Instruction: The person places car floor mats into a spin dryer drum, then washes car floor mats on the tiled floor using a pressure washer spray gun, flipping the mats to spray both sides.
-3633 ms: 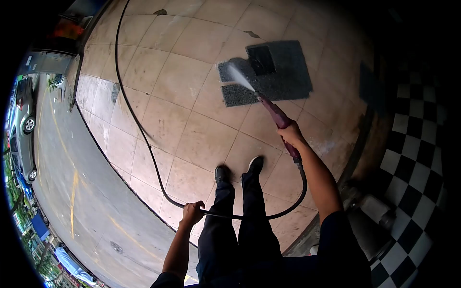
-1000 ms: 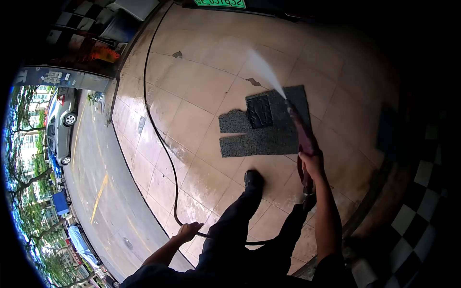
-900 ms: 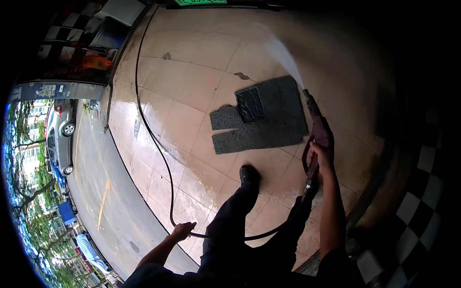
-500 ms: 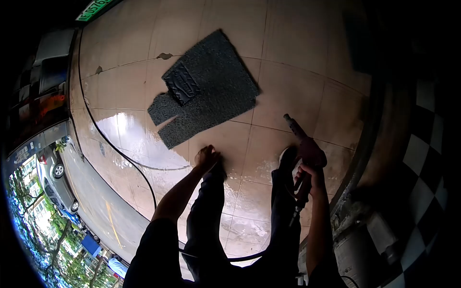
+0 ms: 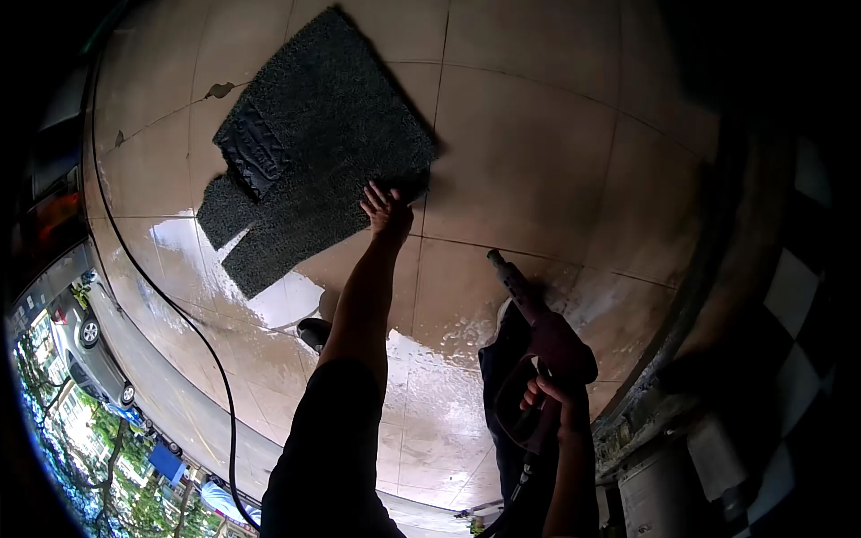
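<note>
Touching the near right part of the mat (image 5: 323, 117) on the floor (image 5: 520, 134), our left grip (image 5: 387, 208) has loosely spread fingers. Right of the mat and closer to us, our right grip (image 5: 545, 393) curls around the spray gun (image 5: 558, 345).

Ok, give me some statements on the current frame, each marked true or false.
1. The right hand holds the maroon spray gun. True.
2. Water is jetting from the gun. False: no jet shows at its nozzle.
3. The left hand is at an edge of the dark grey, rough-textured mat. True.
4. A thin black hose crosses the mat. False: the hose runs beside it, over beige tiles.
</note>
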Demonstrator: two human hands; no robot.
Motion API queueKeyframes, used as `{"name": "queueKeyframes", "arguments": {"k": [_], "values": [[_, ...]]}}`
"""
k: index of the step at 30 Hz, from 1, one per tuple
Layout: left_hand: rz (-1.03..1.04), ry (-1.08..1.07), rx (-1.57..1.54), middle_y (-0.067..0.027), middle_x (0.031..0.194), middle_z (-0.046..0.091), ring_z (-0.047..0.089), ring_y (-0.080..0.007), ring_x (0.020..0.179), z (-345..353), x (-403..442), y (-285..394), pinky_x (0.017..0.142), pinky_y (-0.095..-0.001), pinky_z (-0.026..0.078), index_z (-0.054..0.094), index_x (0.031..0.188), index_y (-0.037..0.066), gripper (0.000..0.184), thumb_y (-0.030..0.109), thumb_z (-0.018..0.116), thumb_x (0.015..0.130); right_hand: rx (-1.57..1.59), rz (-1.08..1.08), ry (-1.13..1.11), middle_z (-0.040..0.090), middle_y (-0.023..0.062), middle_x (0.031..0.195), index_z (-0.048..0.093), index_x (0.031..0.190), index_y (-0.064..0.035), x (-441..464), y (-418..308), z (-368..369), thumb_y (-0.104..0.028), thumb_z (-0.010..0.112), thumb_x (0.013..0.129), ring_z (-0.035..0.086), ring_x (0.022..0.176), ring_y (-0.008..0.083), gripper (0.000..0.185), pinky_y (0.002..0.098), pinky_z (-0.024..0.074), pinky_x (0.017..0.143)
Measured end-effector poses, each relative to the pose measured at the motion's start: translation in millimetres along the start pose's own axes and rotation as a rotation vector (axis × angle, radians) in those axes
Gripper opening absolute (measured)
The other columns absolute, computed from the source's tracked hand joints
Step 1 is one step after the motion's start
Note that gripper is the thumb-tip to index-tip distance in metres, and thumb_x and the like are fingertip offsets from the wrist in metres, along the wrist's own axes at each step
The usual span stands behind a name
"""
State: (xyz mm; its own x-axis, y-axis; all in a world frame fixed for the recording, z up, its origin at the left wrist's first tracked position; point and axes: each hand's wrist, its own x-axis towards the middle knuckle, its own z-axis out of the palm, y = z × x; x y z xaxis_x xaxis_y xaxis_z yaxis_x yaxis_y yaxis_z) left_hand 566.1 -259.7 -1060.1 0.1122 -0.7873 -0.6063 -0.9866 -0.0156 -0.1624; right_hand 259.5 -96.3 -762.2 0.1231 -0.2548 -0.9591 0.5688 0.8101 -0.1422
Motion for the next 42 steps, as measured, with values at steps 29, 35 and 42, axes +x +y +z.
{"name": "queueKeyframes", "arguments": {"k": [29,35,42], "values": [[-0.087,0.239,-1.114,-0.0273,0.096,0.059,0.053,-0.0429,0.1,-151.2,-27.6,-131.8,0.083,-0.0465,0.042,0.059,0.101,0.006,0.049,0.041,0.025,0.093,-0.235,-0.019,-0.027,0.042,-0.0011,0.064,0.048,0.076,-0.0112,-37.6,-2.8,89.3,-0.017,0.063,0.079,0.043,0.054,0.0119,0.017,0.0301,0.0385,0.052],[-0.016,0.787,-0.906,-0.0258,0.08,0.055,0.053,-0.0443,0.079,-360.8,-88.5,-337.8,0.064,-0.0464,0.042,0.049,0.087,-0.001,0.028,0.026,0.043,0.089,-0.187,-0.325,-0.003,0.052,0.0045,0.072,0.053,0.087,-0.0049,-127.7,-54.7,163.2,-0.013,0.064,0.079,0.051,0.063,0.0155,0.016,0.0299,0.0456,0.056],[-0.084,1.088,-0.691,-0.0242,0.079,0.058,0.056,-0.0399,0.075,-577.6,-162.1,-601.1,0.063,-0.0449,0.043,0.057,0.08,-0.003,0.03,0.024,0.046,0.087,-0.412,-0.383,-0.005,0.046,0.0011,0.062,0.052,0.077,-0.0085,-119.5,-51.2,238.0,-0.017,0.063,0.077,0.048,0.053,0.0132,0.014,0.0284,0.0419,0.046]]}}
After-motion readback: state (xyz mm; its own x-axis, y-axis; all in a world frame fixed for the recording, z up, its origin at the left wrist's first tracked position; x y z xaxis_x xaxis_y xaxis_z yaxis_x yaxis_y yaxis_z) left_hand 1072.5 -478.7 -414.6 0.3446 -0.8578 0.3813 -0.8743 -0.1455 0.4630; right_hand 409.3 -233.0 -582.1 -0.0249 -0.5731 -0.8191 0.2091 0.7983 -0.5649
